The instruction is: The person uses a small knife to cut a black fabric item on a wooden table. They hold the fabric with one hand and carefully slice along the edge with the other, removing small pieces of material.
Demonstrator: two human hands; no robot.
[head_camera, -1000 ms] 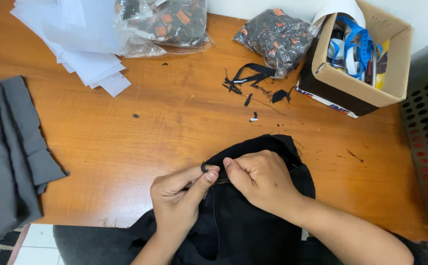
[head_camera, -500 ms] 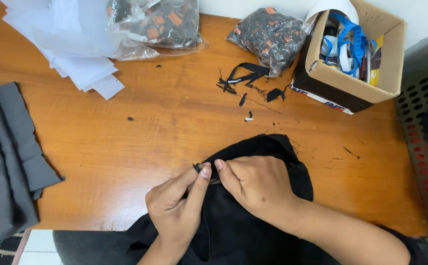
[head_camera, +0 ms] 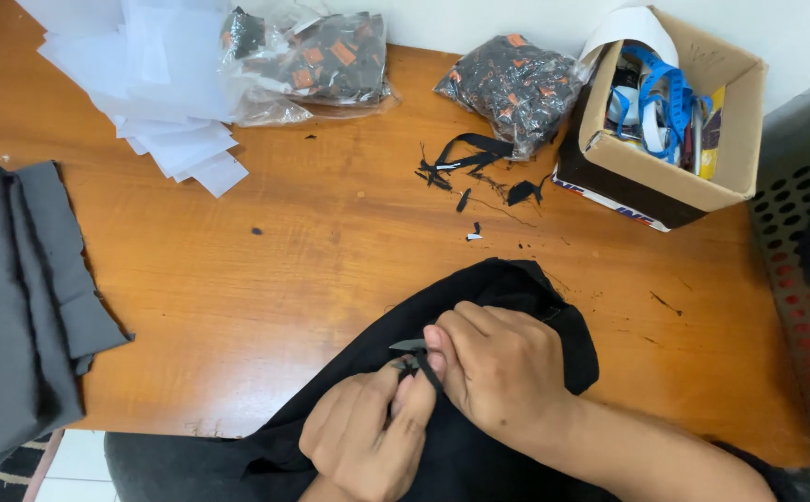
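Note:
A black garment (head_camera: 516,288) lies over the near edge of the wooden table (head_camera: 330,251) and hangs toward my lap. Both hands meet on its upper left fold. My left hand (head_camera: 368,442) comes up from below, and its thumb and forefinger pinch a thin black strip (head_camera: 428,372) of the garment. From the right, my right hand (head_camera: 502,372) rests on the cloth with its fingers closed around a small grey metal tool. Only the tool's pointed tip (head_camera: 408,345) shows, just left of the fingers. The two hands touch each other.
Folded grey cloth (head_camera: 14,307) lies at the left edge. At the back are white sheets (head_camera: 163,93), two clear bags of dark pieces (head_camera: 321,60) (head_camera: 512,88) and black scraps (head_camera: 474,167). A cardboard box (head_camera: 665,186) with blue straps stands at the right, beside a perforated basket (head_camera: 809,297).
The hands stay pinched together on the garment's fold. The grey metal tip now shows left of my right fingers, and the left thumb has closed further onto the black strip.

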